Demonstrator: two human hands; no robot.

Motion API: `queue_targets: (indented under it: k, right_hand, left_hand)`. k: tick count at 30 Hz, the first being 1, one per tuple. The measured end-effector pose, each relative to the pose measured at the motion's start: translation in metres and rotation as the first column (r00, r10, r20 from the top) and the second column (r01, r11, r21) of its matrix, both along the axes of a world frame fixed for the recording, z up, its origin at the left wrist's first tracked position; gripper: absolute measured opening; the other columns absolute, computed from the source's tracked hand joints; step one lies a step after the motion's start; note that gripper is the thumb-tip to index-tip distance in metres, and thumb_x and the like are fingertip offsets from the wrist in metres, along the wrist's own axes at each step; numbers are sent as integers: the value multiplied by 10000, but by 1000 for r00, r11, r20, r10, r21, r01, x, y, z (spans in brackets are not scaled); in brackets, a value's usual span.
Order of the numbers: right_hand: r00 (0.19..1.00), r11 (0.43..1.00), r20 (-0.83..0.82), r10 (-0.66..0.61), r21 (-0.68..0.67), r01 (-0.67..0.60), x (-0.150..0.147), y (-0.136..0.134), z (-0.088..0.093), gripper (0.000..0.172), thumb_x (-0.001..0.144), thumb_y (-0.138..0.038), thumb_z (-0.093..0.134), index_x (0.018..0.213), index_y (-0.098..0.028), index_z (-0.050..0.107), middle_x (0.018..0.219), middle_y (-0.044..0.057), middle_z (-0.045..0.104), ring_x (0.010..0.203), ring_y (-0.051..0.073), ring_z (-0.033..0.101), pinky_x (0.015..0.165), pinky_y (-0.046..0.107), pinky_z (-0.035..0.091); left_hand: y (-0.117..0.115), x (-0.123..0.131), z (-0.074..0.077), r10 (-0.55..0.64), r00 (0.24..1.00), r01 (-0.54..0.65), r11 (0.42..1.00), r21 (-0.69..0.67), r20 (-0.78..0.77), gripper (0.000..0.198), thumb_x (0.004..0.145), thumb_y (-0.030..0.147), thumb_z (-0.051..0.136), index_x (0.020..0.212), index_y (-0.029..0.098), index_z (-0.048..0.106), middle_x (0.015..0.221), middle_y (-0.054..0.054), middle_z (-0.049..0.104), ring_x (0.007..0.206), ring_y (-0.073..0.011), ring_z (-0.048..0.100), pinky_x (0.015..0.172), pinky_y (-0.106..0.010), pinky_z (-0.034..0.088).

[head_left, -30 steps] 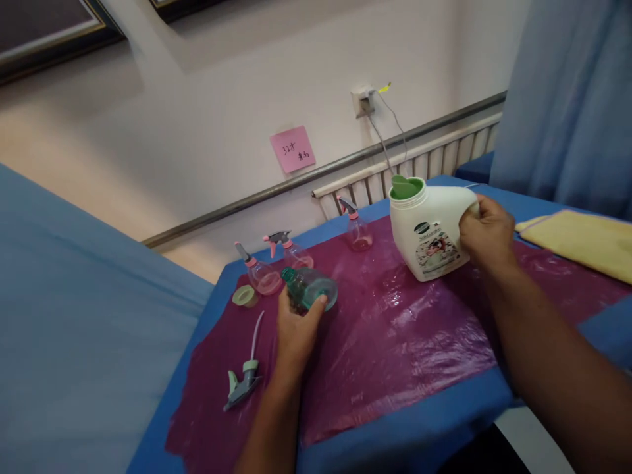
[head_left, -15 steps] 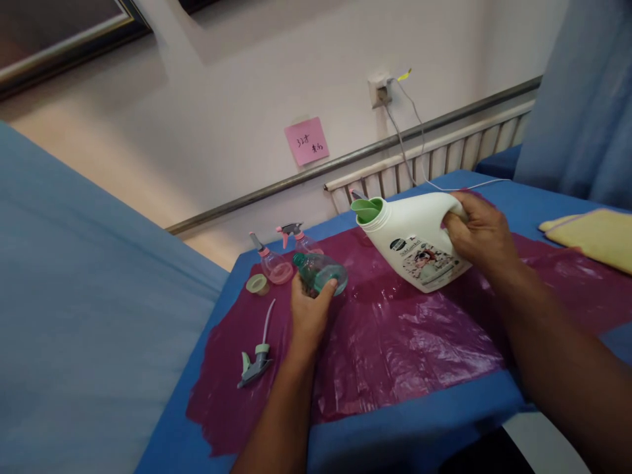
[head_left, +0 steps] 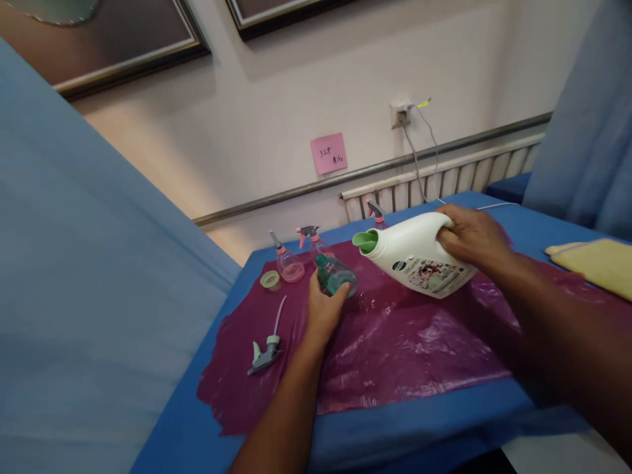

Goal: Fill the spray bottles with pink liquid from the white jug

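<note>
- Nearest, on the blue table cover (head_left: 395, 428): a wrinkled purple plastic sheet (head_left: 395, 355), with a detached spray head (head_left: 265, 347) lying near its left edge.
- Further in, over the sheet: left hand (head_left: 323, 308) at the end of a straight forearm, fingers and thumb wrapped round a small green-tinted bottle (head_left: 336, 276), tilted with its open neck up and to the left.
- Probably light and thin-walled, easy to dent; best held round the belly, as here. Empty or part-filled: hard to tell through the tint.
- Just to the right: right hand (head_left: 469, 236) closed through the handle of a white detergent jug (head_left: 419, 258), tipped nearly flat, green spout (head_left: 366, 241) near the bottle's neck but apart from it.
- Likely stiff, smooth and heavy if full; the handle is the sure hold, with the wrist bent to carry the tilt.
- Behind: a green cap (head_left: 270, 280), three pink spray bottles (head_left: 289, 264), a yellow cloth (head_left: 595, 260) far right, a pink note (head_left: 328, 153) on the wall.
</note>
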State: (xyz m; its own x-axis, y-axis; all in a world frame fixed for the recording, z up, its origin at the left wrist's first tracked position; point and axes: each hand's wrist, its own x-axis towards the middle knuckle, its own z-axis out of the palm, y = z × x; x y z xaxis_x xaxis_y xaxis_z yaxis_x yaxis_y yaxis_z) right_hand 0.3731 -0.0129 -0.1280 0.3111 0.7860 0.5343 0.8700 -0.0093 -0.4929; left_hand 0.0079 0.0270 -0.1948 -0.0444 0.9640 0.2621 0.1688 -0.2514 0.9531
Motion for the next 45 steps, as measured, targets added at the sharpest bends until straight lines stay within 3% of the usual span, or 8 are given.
queue_targets:
  k: [5, 9, 15, 21, 31, 39, 45]
  right_hand:
    - [968, 990, 240, -66, -106, 94, -8, 11, 8, 278, 960, -398, 666, 1101, -273, 870, 1025, 108, 884, 872, 300, 764, 683, 361, 357]
    - [937, 986, 342, -78, -116, 124, -11, 11, 9, 306, 998, -396, 630, 1109, -244, 871, 1061, 142, 889, 849, 302, 761, 657, 374, 318]
    - [928, 988, 361, -93, -82, 131, -10, 11, 5, 242, 999, -372, 640, 1038, -245, 843, 1057, 129, 886, 847, 290, 752, 656, 367, 313]
    - [956, 988, 277, -94, -92, 124, -6, 12, 2, 246, 1029, -402, 657, 1018, -227, 830, 1052, 174, 864, 872, 327, 759, 712, 380, 343]
    - [918, 987, 386, -88, -92, 134, -13, 14, 7, 266, 1005, -364, 632, 1091, -251, 857, 1032, 150, 886, 848, 308, 766, 668, 379, 352]
    - [928, 981, 367, -61, -149, 123, -24, 11, 19, 310, 1019, -377, 643, 1154, -226, 878, 1102, 174, 886, 902, 336, 780, 698, 386, 369]
    - [923, 977, 383, -36, -180, 113, -37, 10, 28, 297, 1020, -386, 669, 1157, -229, 880, 1098, 178, 885, 923, 332, 786, 713, 382, 386]
  left_hand:
    - [-5, 2, 5, 2, 999, -3, 1000, 13, 38, 815, 789, 346, 975, 1518, 207, 637, 1479, -163, 779, 1305, -326, 788, 1221, -517, 590]
    - [-9, -5, 7, 17, 999, -18, 999, 39, 27, 779, 789, 362, 973, 1484, 205, 659, 1439, -160, 794, 1286, -342, 792, 1218, -545, 585]
    - [-12, -17, 6, 74, 997, -74, 997, 18, 12, 808, 787, 358, 989, 1508, 200, 661, 1423, -165, 806, 1271, -342, 793, 1214, -573, 596]
    - [-22, -24, 16, 63, 997, -63, 998, 4, -34, 858, 765, 313, 1017, 1545, 226, 669, 1439, -159, 800, 1285, -358, 796, 1234, -574, 581]
    - [-37, -34, 38, 4, 986, 5, 999, 49, -166, 797, 752, 288, 984, 1505, 257, 725, 1414, -135, 797, 1303, -367, 774, 1228, -567, 589]
    - [-41, -49, 69, -4, 947, 75, 975, 210, -322, 817, 734, 284, 979, 1522, 305, 765, 1568, -140, 727, 1504, -419, 659, 1361, -606, 458]
    - [-32, -64, 92, -5, 844, 161, 956, 245, -537, 822, 782, 318, 926, 1579, 278, 724, 1559, -157, 709, 1463, -433, 664, 1312, -622, 511]
